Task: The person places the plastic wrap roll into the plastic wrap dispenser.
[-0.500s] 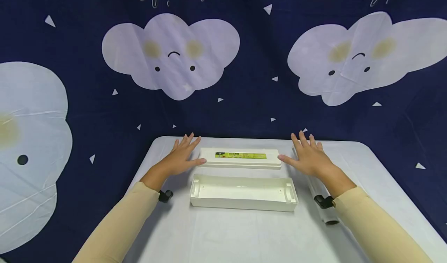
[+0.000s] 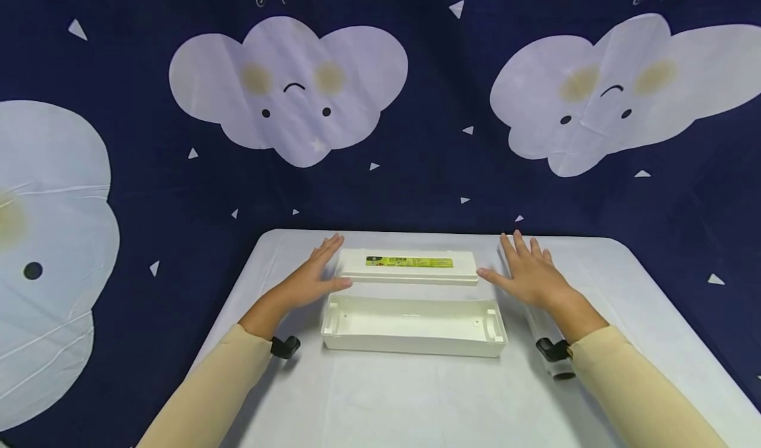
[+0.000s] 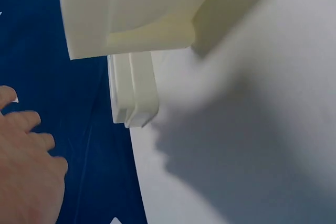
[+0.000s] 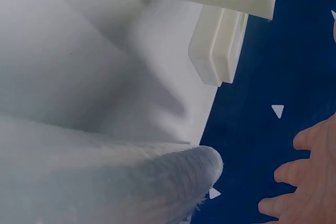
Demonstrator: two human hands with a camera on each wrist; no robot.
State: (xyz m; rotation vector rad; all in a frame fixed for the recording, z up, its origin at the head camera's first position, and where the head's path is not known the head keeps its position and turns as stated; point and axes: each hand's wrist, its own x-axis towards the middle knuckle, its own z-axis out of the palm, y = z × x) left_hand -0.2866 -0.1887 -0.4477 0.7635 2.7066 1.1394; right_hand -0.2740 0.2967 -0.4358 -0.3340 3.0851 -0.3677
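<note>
My left hand (image 2: pixel 303 283) hovers over the table's left side with straight fingers, near the left ends of a white lid (image 2: pixel 351 266) and an open white box (image 2: pixel 413 345). The lid bears a yellow-green label and lies behind the long, hollow box. On the other side my right hand (image 2: pixel 535 279) is spread, its thumb near the lid's right end. Beneath my right forearm lies a roll of clear film (image 2: pixel 538 322) on a tube. In the right wrist view the film roll (image 4: pixel 131 174) looks wrinkled and shiny. Neither hand holds anything.
A white-covered table (image 2: pixel 404 402) carries these things. Behind it hangs a dark blue cloth (image 2: pixel 434 170) with clouds and small triangles. Black wrist cameras sit at the left cuff (image 2: pixel 285 347) and right cuff (image 2: pixel 551 350).
My left hand has turned a little, its fingers now closer together, and its thumb has come down slightly. My right hand has shifted slightly to the right.
</note>
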